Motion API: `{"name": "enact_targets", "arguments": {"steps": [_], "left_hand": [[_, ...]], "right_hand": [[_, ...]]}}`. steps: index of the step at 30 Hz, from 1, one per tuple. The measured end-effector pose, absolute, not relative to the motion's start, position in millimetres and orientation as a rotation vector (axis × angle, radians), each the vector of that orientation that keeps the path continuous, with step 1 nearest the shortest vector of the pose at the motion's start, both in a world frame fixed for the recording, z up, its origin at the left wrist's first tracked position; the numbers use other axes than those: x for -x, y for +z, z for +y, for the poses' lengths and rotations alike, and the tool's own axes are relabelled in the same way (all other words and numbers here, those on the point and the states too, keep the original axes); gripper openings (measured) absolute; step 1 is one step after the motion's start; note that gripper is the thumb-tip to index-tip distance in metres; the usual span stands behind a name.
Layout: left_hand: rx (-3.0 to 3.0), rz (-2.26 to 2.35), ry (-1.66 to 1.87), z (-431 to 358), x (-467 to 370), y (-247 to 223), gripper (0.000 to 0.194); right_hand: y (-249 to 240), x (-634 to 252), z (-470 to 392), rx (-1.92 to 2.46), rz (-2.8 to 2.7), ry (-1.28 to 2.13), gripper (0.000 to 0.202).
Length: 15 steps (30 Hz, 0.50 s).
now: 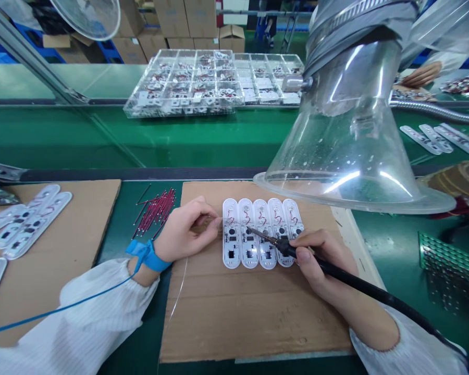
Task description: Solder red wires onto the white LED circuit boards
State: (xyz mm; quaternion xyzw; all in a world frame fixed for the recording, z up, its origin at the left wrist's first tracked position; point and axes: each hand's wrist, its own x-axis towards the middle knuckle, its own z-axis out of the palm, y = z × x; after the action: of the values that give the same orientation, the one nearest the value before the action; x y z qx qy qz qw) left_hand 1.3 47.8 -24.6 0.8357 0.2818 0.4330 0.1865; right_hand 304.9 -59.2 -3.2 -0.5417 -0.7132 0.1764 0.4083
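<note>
My right hand (324, 258) is closed round a black soldering iron (283, 247), whose tip touches or hovers just over the second white circuit board (249, 250) from the left. My left hand (191, 229) pinches a thin solder wire (179, 294) that reaches over the boards near the iron's tip; its tail hangs down across the cardboard. Several long rounded boards stand side by side in a row, each with thin red wires, black parts and a square chip. A blue wrist strap (150, 256) with a cord circles my left wrist.
A clear fume hood (347, 151) hangs low above my right hand. Red wires (156, 211) lie left of the cardboard sheet (258, 317). More boards (37, 224) rest at left. Divided clear trays (183, 83) stand at the back. A green perforated block (451, 255) sits right. Another person's hand (421, 75) shows.
</note>
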Motion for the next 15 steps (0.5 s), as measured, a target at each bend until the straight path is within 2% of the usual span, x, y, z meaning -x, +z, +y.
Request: {"name": "enact_targets", "arguments": {"steps": [15], "left_hand": [[-2.403, 0.793, 1.140, 47.4, -1.8, -22.6, 0.015]], "right_hand": [[-7.4, -301.7, -56.5, 1.335, -1.818, 0.446, 0.017]]}}
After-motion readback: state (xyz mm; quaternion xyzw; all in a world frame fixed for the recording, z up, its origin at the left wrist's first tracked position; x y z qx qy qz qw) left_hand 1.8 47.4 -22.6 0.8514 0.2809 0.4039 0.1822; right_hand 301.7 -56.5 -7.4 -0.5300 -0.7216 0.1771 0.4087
